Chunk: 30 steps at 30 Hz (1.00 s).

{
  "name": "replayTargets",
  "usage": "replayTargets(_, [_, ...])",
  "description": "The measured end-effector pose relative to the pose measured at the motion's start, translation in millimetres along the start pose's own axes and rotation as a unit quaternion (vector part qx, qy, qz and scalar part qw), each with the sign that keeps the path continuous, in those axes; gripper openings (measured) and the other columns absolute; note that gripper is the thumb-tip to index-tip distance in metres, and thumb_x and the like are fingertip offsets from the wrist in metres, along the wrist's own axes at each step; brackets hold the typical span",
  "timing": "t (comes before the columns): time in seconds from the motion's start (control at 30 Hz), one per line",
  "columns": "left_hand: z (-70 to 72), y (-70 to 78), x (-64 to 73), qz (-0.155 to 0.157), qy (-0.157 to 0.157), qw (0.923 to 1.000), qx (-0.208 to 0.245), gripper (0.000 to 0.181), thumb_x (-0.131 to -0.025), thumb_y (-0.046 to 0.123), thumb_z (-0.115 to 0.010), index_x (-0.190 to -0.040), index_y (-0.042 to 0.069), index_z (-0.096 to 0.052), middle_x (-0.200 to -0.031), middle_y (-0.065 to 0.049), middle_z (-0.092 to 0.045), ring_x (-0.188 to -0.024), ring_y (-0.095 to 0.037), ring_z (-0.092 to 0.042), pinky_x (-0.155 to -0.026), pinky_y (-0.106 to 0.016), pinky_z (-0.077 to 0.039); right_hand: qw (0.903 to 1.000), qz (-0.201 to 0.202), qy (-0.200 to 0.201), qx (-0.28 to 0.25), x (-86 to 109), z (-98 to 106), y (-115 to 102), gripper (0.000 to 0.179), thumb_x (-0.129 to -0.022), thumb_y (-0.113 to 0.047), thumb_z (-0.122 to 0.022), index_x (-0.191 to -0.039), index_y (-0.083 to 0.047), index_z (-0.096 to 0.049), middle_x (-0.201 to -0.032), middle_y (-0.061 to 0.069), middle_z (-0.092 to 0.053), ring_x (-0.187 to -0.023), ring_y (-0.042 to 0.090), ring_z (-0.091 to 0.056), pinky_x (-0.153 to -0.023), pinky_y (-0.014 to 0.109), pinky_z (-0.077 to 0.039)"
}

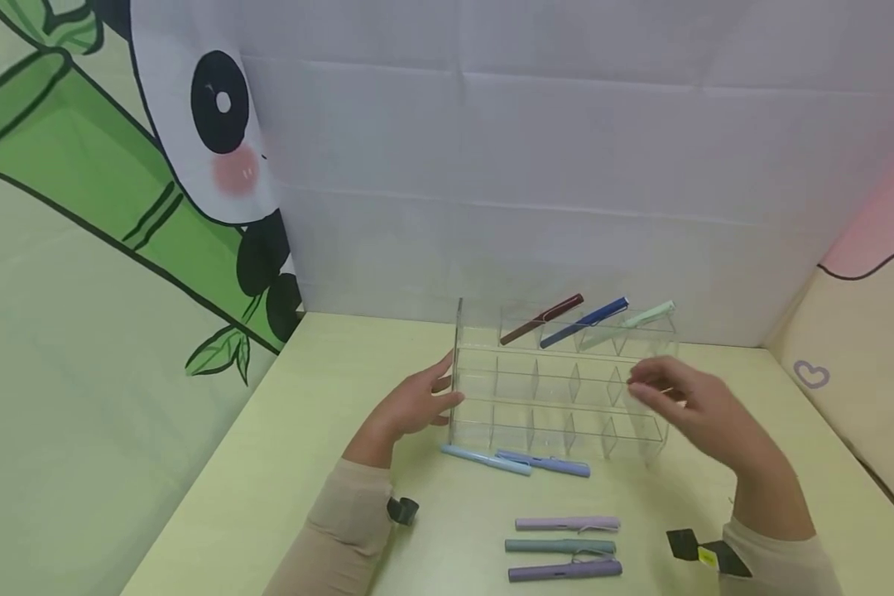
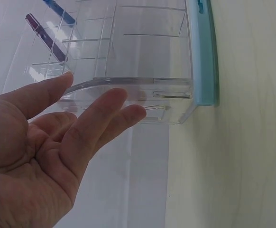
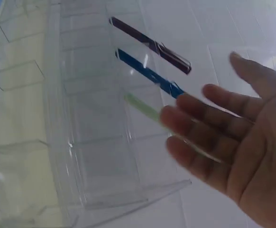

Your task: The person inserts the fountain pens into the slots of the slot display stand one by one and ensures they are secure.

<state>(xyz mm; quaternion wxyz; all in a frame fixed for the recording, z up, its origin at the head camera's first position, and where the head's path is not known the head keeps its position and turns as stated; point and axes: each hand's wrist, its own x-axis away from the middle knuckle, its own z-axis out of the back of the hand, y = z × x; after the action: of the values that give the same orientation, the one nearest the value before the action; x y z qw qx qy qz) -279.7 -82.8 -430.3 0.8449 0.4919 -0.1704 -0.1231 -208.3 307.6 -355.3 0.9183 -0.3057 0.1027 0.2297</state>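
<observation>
L hand (image 1: 411,404) spread loosely vs rack (image 1: 555,389) side, no grip | R hand (image 1: 708,414) half-spread, empty | racked pens (image 1: 584,323) past R fingers, loose pens (image 1: 559,546) nearer body | prob. mid-racking; next likely: pinch loose pen

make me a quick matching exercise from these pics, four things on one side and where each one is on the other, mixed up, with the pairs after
Things
1. Dark red pen
2. Pale green pen
3. Light blue pen
4. Left hand

Places
A. On the table, in front of the clear rack
B. At the rack's left side
C. In the top tier, right of the dark blue pen
D. In the top tier, left of the dark blue pen

Pairs: 1-D, 2-C, 3-A, 4-B
</observation>
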Motion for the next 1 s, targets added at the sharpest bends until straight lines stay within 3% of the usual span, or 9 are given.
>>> replayTargets(0.07, [0.8,-0.1,0.5,0.002,0.001,1.0,-0.001,0.078,-0.097,0.038,-0.062,-0.154,0.049,-0.009,-0.157,-0.01,-0.036,-0.099,-0.027,-0.072,-0.11,-0.056,-0.035,0.9946,-0.037,-0.095,0.022,-1.3,-12.6,-12.5,0.022,-0.1,-0.039,-0.056,-0.112,-0.023,-0.064,-0.104,-0.012,-0.067,-0.095,0.007,-0.064,-0.08,0.03,-0.054])
replayTargets(0.13, [1.3,-0.5,0.7,0.001,0.004,1.0,0.001,0.078,-0.097,0.036,-0.061,-0.153,0.05,-0.01,-0.157,-0.01,-0.036,-0.098,-0.027,-0.072,-0.11,-0.057,-0.035,0.9827,-0.061,-0.174,0.022,-3.6,-25.5,-22.3,0.03,-0.098,-0.049,-0.055,-0.109,-0.023,-0.066,-0.103,-0.011,-0.067,-0.097,0.011,-0.064,-0.081,0.036,-0.053])
replayTargets(0.2, [1.3,-1.3,0.8,-0.005,0.003,1.0,0.008,0.078,-0.098,0.035,-0.061,-0.154,0.048,-0.01,-0.157,-0.012,-0.036,-0.099,-0.029,-0.072,-0.11,-0.057,-0.035,0.9718,-0.074,-0.223,0.023,-5.0,-37.7,-29.2,0.034,-0.095,-0.052,-0.057,-0.107,-0.022,-0.067,-0.103,-0.01,-0.068,-0.097,0.014,-0.065,-0.081,0.038,-0.053])
replayTargets(0.27, [0.5,-2.0,0.9,-0.007,0.0,0.9999,0.015,0.078,-0.097,0.035,-0.062,-0.154,0.047,-0.01,-0.157,-0.013,-0.035,-0.099,-0.029,-0.072,-0.11,-0.056,-0.036,0.9657,-0.077,-0.246,0.033,-4.5,-49.0,-34.1,0.035,-0.093,-0.049,-0.061,-0.107,-0.019,-0.069,-0.105,-0.005,-0.07,-0.097,0.019,-0.067,-0.082,0.041,-0.054])
replayTargets(0.5, [-3.9,-5.3,3.4,-0.011,-0.004,0.9998,0.014,0.079,-0.097,0.037,-0.062,-0.155,0.045,-0.01,-0.156,-0.013,-0.036,-0.099,-0.028,-0.072,-0.108,-0.056,-0.038,0.959,-0.111,-0.251,0.071,0.6,-84.1,-41.4,0.046,-0.087,-0.038,-0.072,-0.121,-0.008,-0.068,-0.119,0.007,-0.07,-0.115,0.035,-0.062,-0.095,0.054,-0.048])
replayTargets(0.63, [-3.8,-4.8,3.9,-0.015,0.0,0.9999,0.008,0.078,-0.097,0.037,-0.062,-0.156,0.044,-0.011,-0.156,-0.013,-0.037,-0.098,-0.028,-0.072,-0.106,-0.054,-0.041,0.9579,-0.116,-0.24,0.107,1.4,-98.5,-40.7,0.044,-0.084,-0.032,-0.076,-0.119,-0.006,-0.069,-0.117,0.008,-0.071,-0.114,0.035,-0.063,-0.095,0.055,-0.048])
replayTargets(0.83, [-1.6,-4.0,3.9,-0.017,0.003,0.9998,0.002,0.078,-0.097,0.035,-0.062,-0.156,0.043,-0.011,-0.155,-0.014,-0.038,-0.097,-0.027,-0.073,-0.108,-0.055,-0.039,0.9471,-0.109,-0.235,0.19,-0.1,-114.9,-36.5,0.03,-0.08,-0.021,-0.079,-0.105,-0.007,-0.071,-0.098,0.006,-0.071,-0.092,0.029,-0.066,-0.082,0.05,-0.052])
replayTargets(0.93, [-0.5,-2.1,4.3,-0.016,0.004,0.9999,0.002,0.077,-0.098,0.033,-0.061,-0.156,0.043,-0.011,-0.155,-0.014,-0.038,-0.098,-0.028,-0.073,-0.107,-0.056,-0.039,0.9424,-0.104,-0.236,0.212,-0.7,-118.1,-37.5,0.016,-0.081,-0.011,-0.077,-0.09,-0.007,-0.065,-0.079,0.004,-0.064,-0.073,0.024,-0.058,-0.068,0.046,-0.05])
replayTargets(1.0, [0.3,-0.5,4.7,-0.015,0.005,0.9999,0.004,0.076,-0.098,0.033,-0.06,-0.156,0.043,-0.012,-0.155,-0.015,-0.038,-0.099,-0.028,-0.072,-0.107,-0.056,-0.04,0.942,-0.099,-0.236,0.217,-0.4,-118.7,-39.1,0.017,-0.081,-0.005,-0.075,-0.079,-0.009,-0.058,-0.07,0.002,-0.055,-0.065,0.021,-0.049,-0.061,0.043,-0.046])
